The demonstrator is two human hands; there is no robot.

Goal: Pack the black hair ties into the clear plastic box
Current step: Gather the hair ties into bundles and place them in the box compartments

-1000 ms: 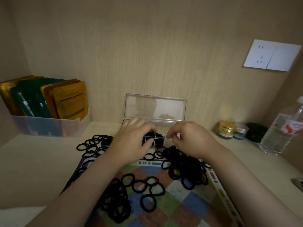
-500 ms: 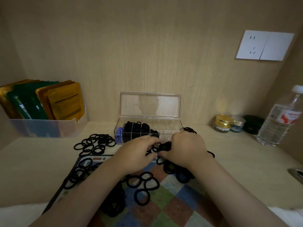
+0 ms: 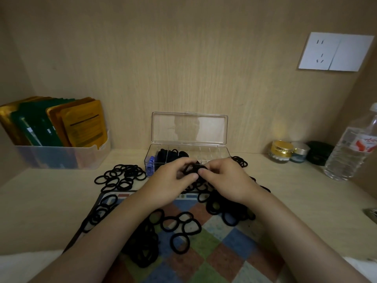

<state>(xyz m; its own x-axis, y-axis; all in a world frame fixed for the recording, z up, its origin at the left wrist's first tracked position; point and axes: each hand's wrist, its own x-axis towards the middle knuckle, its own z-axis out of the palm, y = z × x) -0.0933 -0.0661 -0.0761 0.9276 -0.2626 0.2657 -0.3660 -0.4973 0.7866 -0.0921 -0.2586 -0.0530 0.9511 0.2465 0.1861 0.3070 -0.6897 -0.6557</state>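
Hair ties (image 3: pixel 193 168) sat pinched between your left grip (image 3: pixel 171 181) and right grip (image 3: pixel 229 180). Slackening early might have sprung them past the box (image 3: pixel 216 155).

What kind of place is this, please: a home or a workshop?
Most likely a home, a desk nook with wood-grain panels. A wall socket sits on the back panel, small cosmetic jars and a water bottle stand at the right, and a clear bin of sachets stands at the left.
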